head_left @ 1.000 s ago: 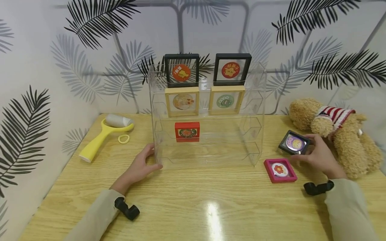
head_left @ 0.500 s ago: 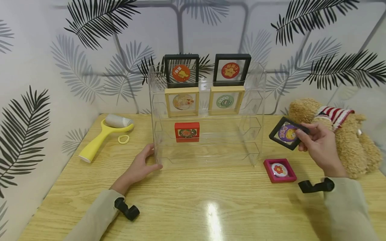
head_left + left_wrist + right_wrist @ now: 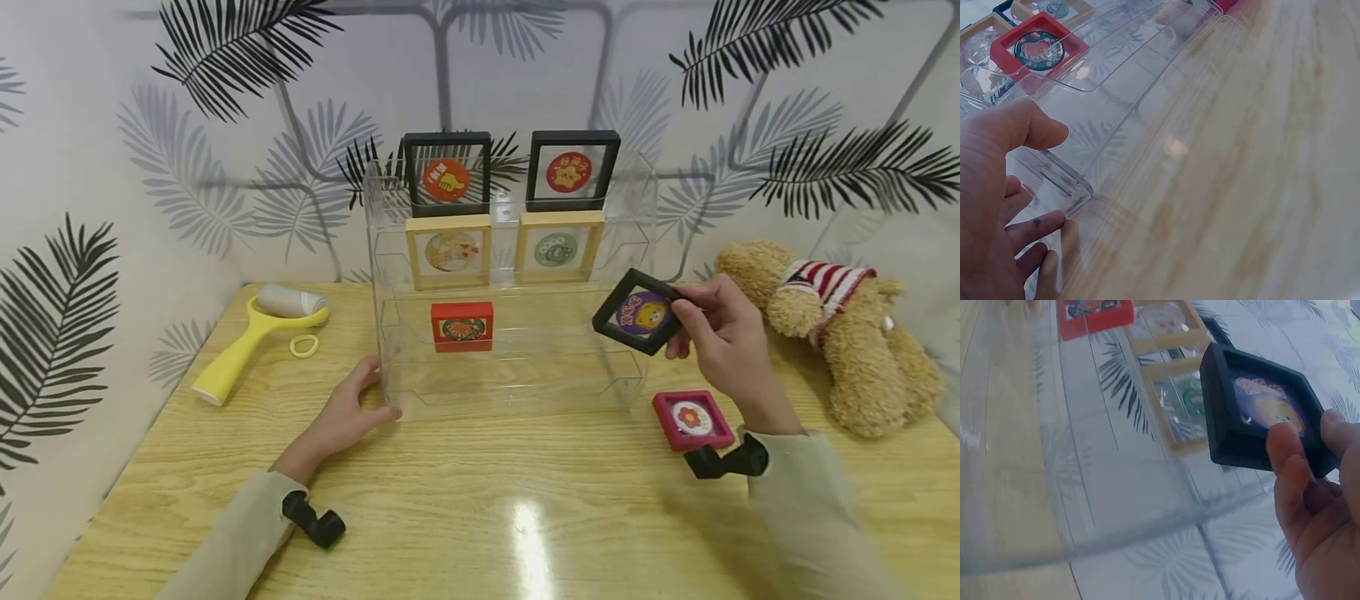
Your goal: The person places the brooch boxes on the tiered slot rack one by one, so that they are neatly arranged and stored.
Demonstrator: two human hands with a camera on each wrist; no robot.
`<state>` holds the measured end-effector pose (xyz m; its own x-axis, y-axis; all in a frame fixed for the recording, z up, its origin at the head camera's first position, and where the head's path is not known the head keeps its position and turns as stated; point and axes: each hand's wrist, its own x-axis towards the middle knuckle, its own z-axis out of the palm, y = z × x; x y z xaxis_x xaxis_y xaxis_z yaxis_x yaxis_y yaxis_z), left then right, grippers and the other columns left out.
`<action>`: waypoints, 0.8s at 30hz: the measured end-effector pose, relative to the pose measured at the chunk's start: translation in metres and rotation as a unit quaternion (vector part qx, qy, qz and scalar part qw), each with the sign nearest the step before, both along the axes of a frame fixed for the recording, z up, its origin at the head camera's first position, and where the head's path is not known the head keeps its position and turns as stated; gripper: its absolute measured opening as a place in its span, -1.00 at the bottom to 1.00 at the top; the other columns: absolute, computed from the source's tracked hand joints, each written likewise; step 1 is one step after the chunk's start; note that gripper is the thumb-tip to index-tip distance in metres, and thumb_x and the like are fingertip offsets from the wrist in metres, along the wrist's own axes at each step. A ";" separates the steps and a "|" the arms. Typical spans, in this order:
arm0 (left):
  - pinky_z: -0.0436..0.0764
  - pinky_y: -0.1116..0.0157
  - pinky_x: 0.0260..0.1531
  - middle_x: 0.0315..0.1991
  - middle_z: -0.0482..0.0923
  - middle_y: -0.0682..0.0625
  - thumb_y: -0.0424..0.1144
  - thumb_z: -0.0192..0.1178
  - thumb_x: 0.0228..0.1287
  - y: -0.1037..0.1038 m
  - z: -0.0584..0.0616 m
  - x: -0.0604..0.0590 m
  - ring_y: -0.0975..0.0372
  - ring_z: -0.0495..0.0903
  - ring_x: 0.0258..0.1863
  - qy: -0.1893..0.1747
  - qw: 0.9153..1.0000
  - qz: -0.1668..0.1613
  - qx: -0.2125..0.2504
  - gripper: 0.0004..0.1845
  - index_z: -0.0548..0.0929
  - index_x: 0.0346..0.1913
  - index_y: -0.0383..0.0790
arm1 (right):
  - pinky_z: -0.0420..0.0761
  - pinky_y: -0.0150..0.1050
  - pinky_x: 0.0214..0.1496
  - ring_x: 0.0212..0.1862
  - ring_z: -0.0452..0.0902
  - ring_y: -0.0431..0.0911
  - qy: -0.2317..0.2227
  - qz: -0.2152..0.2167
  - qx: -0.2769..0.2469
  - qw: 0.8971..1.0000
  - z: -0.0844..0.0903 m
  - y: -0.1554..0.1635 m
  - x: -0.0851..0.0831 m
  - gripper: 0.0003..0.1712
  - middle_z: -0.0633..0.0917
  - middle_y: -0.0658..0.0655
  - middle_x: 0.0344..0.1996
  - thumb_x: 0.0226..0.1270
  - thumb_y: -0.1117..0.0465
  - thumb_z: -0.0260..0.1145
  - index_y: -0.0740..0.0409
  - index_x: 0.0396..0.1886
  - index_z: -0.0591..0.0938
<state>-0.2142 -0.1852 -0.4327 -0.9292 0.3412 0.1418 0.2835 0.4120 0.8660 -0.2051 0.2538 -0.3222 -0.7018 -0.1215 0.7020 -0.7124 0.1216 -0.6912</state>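
L hand [image 3: 347, 414] flat, R hand [image 3: 720, 337] raised, pinching

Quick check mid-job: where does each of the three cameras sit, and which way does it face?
Head: above, looking down at the table, clear rack, both forearms.
Left wrist: low by the left hand, which touches the rack's corner.
Right wrist: behind the right hand, which pinches the black frame.
All three views show the red frame.
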 end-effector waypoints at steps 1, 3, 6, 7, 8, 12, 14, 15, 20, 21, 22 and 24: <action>0.15 -0.10 0.28 0.31 0.24 -0.26 -0.30 0.28 0.08 0.000 0.000 0.000 -0.11 0.22 0.31 0.001 1.000 -0.001 0.001 -0.23 0.15 0.35 -0.22 | 0.48 -0.49 -0.64 -0.71 0.49 -0.25 -0.005 0.008 0.004 1.000 0.000 -0.005 -0.001 -0.78 0.66 -0.04 -0.49 0.26 0.53 0.04 0.63 -0.13 0.35; 0.15 -0.10 0.28 0.31 0.23 -0.26 -0.30 0.28 0.08 0.000 0.000 0.000 -0.11 0.23 0.31 0.004 1.000 -0.004 0.002 -0.23 0.16 0.35 -0.22 | 0.49 -0.48 -0.62 -0.67 0.52 -0.25 -0.010 -0.002 0.028 1.000 0.000 -0.016 -0.003 -0.74 0.66 -0.04 -0.47 0.27 0.54 0.03 0.60 -0.06 0.33; 0.15 -0.10 0.29 0.31 0.22 -0.25 -0.31 0.28 0.08 0.000 0.000 0.000 -0.11 0.23 0.30 0.007 1.000 -0.007 0.003 -0.23 0.16 0.35 -0.22 | 0.51 -0.47 -0.58 -0.62 0.55 -0.25 -0.015 -0.020 0.069 0.997 0.000 -0.031 -0.007 -0.68 0.65 0.07 -0.44 0.25 0.56 0.04 0.51 0.02 0.35; 0.15 -0.09 0.29 0.31 0.22 -0.24 -0.31 0.28 0.08 0.000 0.000 0.000 -0.11 0.23 0.30 0.008 1.000 -0.007 0.003 -0.24 0.16 0.34 -0.22 | 0.51 -0.47 -0.57 -0.61 0.56 -0.26 -0.013 -0.024 0.082 0.996 -0.001 -0.036 -0.008 -0.66 0.66 0.12 -0.42 0.23 0.56 0.06 0.49 0.03 0.36; 0.14 -0.09 0.29 0.31 0.22 -0.24 -0.32 0.28 0.08 0.000 0.000 0.000 -0.11 0.23 0.30 0.008 1.000 -0.007 0.003 -0.24 0.16 0.34 -0.22 | 0.52 -0.47 -0.56 -0.60 0.56 -0.26 -0.007 -0.028 0.094 0.995 -0.002 -0.041 -0.010 -0.65 0.66 0.18 -0.41 0.22 0.56 0.08 0.47 0.03 0.38; 0.14 -0.09 0.29 0.31 0.22 -0.25 -0.34 0.28 0.07 0.000 -0.001 0.001 -0.11 0.23 0.30 0.004 1.000 -0.004 0.004 -0.23 0.16 0.34 -0.22 | 0.55 -0.48 -0.50 -0.57 0.59 -0.24 0.041 -0.058 0.175 0.982 -0.006 -0.055 -0.016 -0.64 0.66 0.27 -0.43 0.18 0.52 0.17 0.39 0.00 0.44; 0.13 -0.09 0.30 0.31 0.22 -0.25 -0.34 0.27 0.07 0.001 -0.001 0.002 -0.11 0.22 0.31 0.000 1.000 -0.003 0.004 -0.23 0.15 0.35 -0.23 | 0.56 -0.47 -0.51 -0.57 0.59 -0.23 0.073 -0.088 0.223 0.968 -0.008 -0.060 -0.018 -0.64 0.67 0.22 -0.45 0.16 0.48 0.22 0.33 -0.01 0.47; 0.13 -0.09 0.30 0.32 0.21 -0.25 -0.33 0.27 0.07 0.001 -0.001 0.002 -0.11 0.22 0.31 -0.002 1.000 -0.003 0.004 -0.22 0.15 0.35 -0.23 | 0.56 -0.45 -0.51 -0.57 0.59 -0.23 0.087 -0.103 0.246 0.960 -0.009 -0.062 -0.018 -0.65 0.66 0.19 -0.46 0.16 0.45 0.24 0.31 -0.02 0.48; 0.12 -0.08 0.31 0.32 0.21 -0.25 -0.33 0.28 0.06 0.001 -0.001 0.001 -0.11 0.20 0.32 -0.006 1.000 0.004 -0.001 -0.22 0.15 0.35 -0.22 | 0.53 -0.36 -0.54 -0.58 0.56 -0.23 0.106 -0.144 0.294 0.939 -0.012 -0.069 -0.019 -0.66 0.61 0.15 -0.45 0.16 0.37 0.28 0.24 -0.03 0.50; 0.12 -0.08 0.31 0.32 0.21 -0.25 -0.33 0.28 0.06 0.001 -0.001 0.001 -0.10 0.20 0.32 -0.006 1.000 0.004 -0.001 -0.22 0.15 0.35 -0.22 | 0.52 -0.35 -0.55 -0.58 0.55 -0.23 0.103 -0.147 0.294 0.939 -0.013 -0.070 -0.018 -0.66 0.60 0.15 -0.46 0.17 0.36 0.27 0.24 -0.03 0.50; 0.12 -0.08 0.31 0.32 0.21 -0.25 -0.33 0.28 0.06 0.000 -0.001 0.001 -0.10 0.20 0.32 -0.005 1.000 0.005 -0.002 -0.22 0.15 0.35 -0.22 | 0.52 -0.35 -0.55 -0.58 0.54 -0.23 0.101 -0.150 0.291 0.940 -0.013 -0.072 -0.018 -0.66 0.60 0.14 -0.46 0.18 0.36 0.27 0.24 -0.02 0.50; 0.13 -0.07 0.31 0.32 0.21 -0.25 -0.33 0.28 0.06 -0.001 -0.001 0.001 -0.11 0.21 0.32 -0.003 1.000 0.004 -0.002 -0.22 0.15 0.35 -0.21 | 0.51 -0.36 -0.57 -0.59 0.54 -0.21 0.097 -0.153 0.283 0.942 -0.014 -0.074 -0.018 -0.66 0.60 0.15 -0.47 0.18 0.36 0.26 0.24 -0.01 0.50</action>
<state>-0.2131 -0.1858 -0.4342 -0.9329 0.3340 0.1348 0.2747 0.4177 0.8661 -0.2233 0.1801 -0.3363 -0.6297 -0.3274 0.7045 -0.6905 0.6515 -0.3144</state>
